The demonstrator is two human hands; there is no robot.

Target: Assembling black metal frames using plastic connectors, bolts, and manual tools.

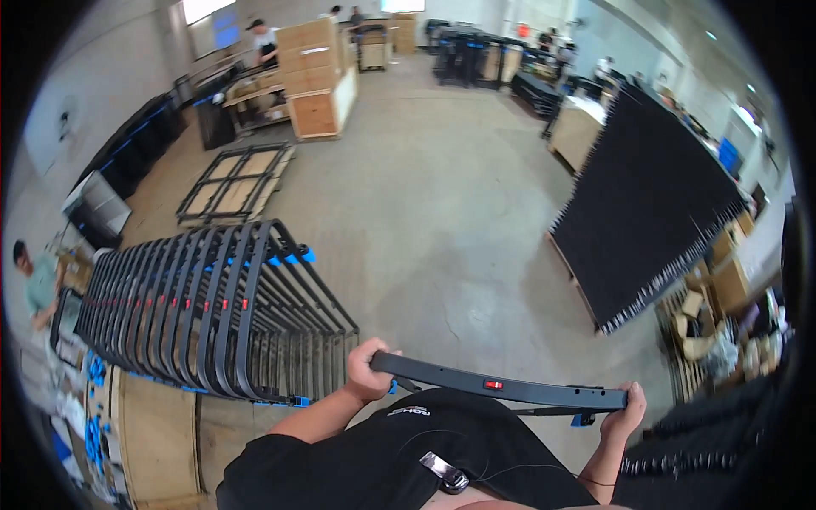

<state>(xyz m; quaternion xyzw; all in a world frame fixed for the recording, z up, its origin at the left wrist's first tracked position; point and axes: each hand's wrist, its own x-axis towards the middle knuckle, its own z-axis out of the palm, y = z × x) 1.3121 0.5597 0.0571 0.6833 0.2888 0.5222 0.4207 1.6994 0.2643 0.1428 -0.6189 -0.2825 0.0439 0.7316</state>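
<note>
A dark grey metal frame [552, 393] with a small red label spans the space in front of my body, its front bar slightly bowed. My left hand [370, 370] is wrapped round the left end of this bar. At the other end, my right hand [631, 410] grips the corner. Blue fittings show under the bar near both ends; the rest of the frame is hidden below it. To my left stands a long row of similar dark frames [223, 323], upright and close together, each with a red label and some with blue fittings.
A tall stack of black sheets [650, 204] stands on a pallet to the right. Cardboard boxes [729, 280] lie beyond it. A flat pallet with black frames [234, 183] rests at far left, near wooden crates [313, 76]. A person [41, 285] stands behind the frame row. Concrete floor [433, 212] lies ahead.
</note>
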